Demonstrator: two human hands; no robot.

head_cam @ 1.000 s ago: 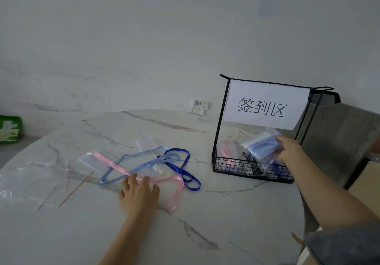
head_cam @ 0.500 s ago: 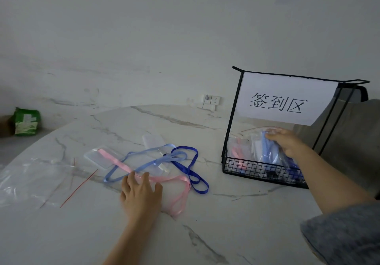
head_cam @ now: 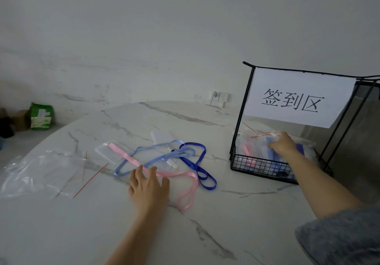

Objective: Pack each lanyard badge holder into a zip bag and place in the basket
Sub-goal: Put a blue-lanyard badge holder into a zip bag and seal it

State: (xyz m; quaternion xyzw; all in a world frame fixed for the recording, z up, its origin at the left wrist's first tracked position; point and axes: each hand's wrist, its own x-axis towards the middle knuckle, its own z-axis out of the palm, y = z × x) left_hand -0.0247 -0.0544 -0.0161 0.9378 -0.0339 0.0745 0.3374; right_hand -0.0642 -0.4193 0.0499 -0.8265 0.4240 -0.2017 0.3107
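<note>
Deeper into the basket [head_cam: 259,166] than a second ago, the right hand [head_cam: 284,146] has carried its bag [head_cam: 261,141] from the front rim down among the packs already inside. That pack looks all but delivered, so the next lanyard is probably due. The left hand [head_cam: 147,184] has hardly shifted.

Nearest, that left hand lies open, fingers spread flat, pressing the pink lanyard [head_cam: 127,156] against the surface [head_cam: 226,223] near its middle. A grey sleeve [head_cam: 339,236] is cut off at the near right corner.

Beyond the fingers the pink ribbon tangles with a light-blue lanyard [head_cam: 174,141] and a dark-blue lanyard [head_cam: 193,144], all still unpacked. One clear holder [head_cam: 112,152] lies at the pink ribbon's far end and a second holder [head_cam: 162,137] sits further back. A third I cannot make out in the tangle. Empty zip bags [head_cam: 39,172] lie towards the left edge, their outlines hard to separate.

At the right edge, the right hand's fingers bend over the bag holding blue ribbon. Whether they still pinch it or have let go, I cannot tell. The mesh and overlapping plastic hide how many packs are in there. A paper sign [head_cam: 296,98] covers the basket's upper front.

Past the far edge, a green packet [head_cam: 41,116] and wall sockets [head_cam: 220,97] show.
</note>
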